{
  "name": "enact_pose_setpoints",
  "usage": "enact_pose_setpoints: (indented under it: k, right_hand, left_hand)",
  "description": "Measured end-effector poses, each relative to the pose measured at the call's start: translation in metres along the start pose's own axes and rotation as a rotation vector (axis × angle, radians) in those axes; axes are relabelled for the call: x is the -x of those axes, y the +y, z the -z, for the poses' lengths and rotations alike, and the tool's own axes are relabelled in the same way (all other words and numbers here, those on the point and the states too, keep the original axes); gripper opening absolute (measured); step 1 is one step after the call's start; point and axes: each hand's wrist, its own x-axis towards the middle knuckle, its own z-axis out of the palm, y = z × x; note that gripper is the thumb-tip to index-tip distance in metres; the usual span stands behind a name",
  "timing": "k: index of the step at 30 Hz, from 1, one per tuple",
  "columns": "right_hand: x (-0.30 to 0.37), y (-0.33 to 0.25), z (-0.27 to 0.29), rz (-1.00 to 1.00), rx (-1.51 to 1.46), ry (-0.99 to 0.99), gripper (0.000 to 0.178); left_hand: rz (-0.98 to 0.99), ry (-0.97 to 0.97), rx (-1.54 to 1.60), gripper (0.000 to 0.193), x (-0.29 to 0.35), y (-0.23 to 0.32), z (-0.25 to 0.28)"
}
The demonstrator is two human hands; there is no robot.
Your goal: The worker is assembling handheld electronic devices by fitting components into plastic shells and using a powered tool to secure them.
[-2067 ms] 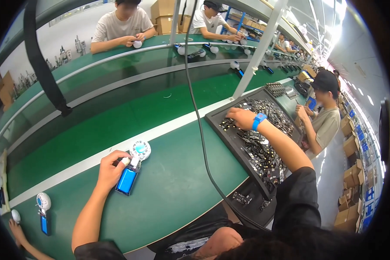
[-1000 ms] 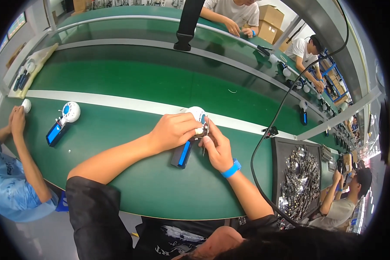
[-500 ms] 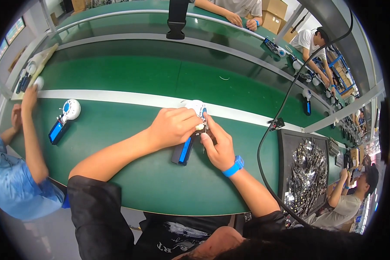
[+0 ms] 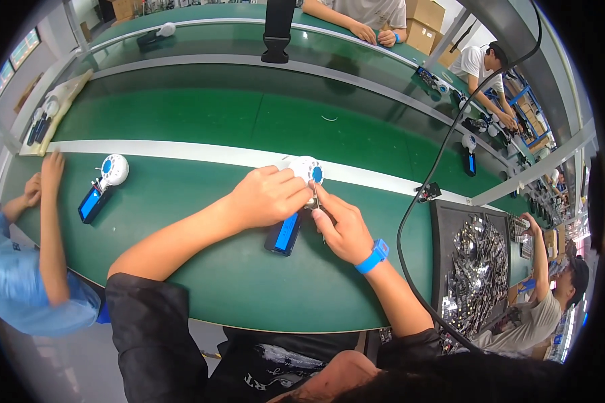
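In front of me, across the white strip's edge, lies a handheld device with a round white head (image 4: 306,165) bearing a blue disc, and a black body with a blue panel (image 4: 286,235). My left hand (image 4: 269,196) has its fingers curled on the device where head and body meet, hiding that joint. Beside it, my right hand (image 4: 345,232) pinches thin metal tweezers (image 4: 314,195), their tips at the same joint. What the tips touch is too small to make out.
A similar white-headed device (image 4: 114,170) lies to the left, near a co-worker's hands (image 4: 49,176). At right stands a black tray (image 4: 439,262) heaped with small shiny parts; a black cable (image 4: 401,235) hangs before it. More devices (image 4: 470,151) sit on the green conveyor beyond.
My right hand has shifted slightly and its wrist turned, uncovering the blue disc. A device has come into view on the far conveyor at left. The co-worker at left has drawn their hands closer together.
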Motion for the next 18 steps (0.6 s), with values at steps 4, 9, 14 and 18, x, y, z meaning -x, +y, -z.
enact_pose_setpoints:
  k: [4,9,14,18]
  right_hand:
    - [0.0,0.007,0.01,0.089,-0.04,0.03,0.051]
    - [0.004,0.008,0.029,0.101,0.041,-0.088,0.042]
    - [-0.011,0.042,0.068,-0.06,0.599,0.177,0.034]
    - [0.033,0.138,0.128,-0.439,1.184,0.446,0.034]
  left_hand:
    - [0.107,0.011,0.199,0.02,0.0,-0.001,0.0]
    - [0.193,-0.008,0.342,0.03,-0.021,-0.006,0.002]
    - [0.283,-0.265,0.566,0.034,0.001,-0.032,-0.016]
    - [0.479,-0.278,0.486,0.031,0.001,-0.066,-0.039]
